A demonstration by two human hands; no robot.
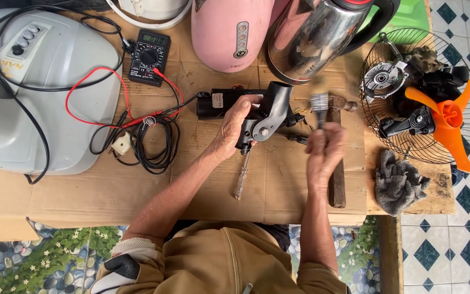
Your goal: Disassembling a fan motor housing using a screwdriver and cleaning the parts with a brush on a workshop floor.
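My left hand (234,126) is clenched round the black fan neck (267,117), up off the bench (137,190). My right hand (325,152) grips a small brush (319,103), blurred. One hard flick could snag the loose wires (300,115), or knock the hammer (335,163).

My left grip (234,128) holds a matt black plastic bracket (270,111); glossy steel kettle (322,38), rough grey cloth (401,182), cardboard-covered bench (137,190).

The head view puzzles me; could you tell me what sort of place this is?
Probably a small appliance repair bench: a multimeter with leads lies by a stripped fan grille, and the left hand holds a dark fan part.
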